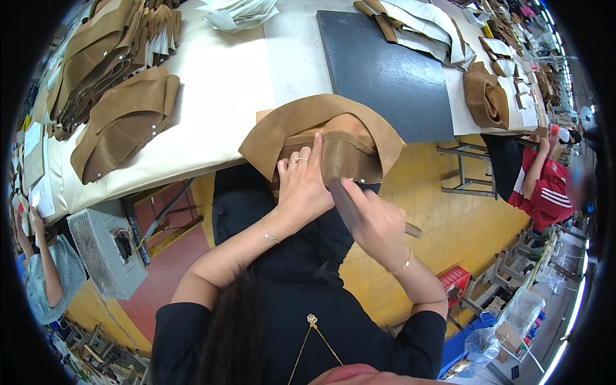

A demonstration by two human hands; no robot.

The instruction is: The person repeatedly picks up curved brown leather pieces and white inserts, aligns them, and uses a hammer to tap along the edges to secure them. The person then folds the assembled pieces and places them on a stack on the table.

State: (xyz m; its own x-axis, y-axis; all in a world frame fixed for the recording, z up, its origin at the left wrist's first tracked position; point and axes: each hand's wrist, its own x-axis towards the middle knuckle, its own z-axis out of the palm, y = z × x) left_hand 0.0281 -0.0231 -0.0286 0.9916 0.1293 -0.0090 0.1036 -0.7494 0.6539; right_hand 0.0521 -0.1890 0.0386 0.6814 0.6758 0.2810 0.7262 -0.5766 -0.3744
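Note:
A curved brown leather piece [378,138], folded and with a raised seam, rests at the front edge of the table. My left hand [305,183] lies on it, index finger stretched along the seam and the other fingers slightly bent. The left thumb is hidden. Just below the seam, my right hand [378,221] is closed round a hammer [346,206], smeared by motion. Its dark head is beside the leather's lower edge, close to my left hand, and its handle end sticks out to the right. Whether the head touches the leather, I cannot tell.
The pale table [218,96] bears a dark slab [385,77], stacked brown leather pieces [90,58], a single folded piece [125,122] and white sheets [239,14]. A grey metal box [106,250] stands below left. People work at both sides, one in a red shirt [545,189].

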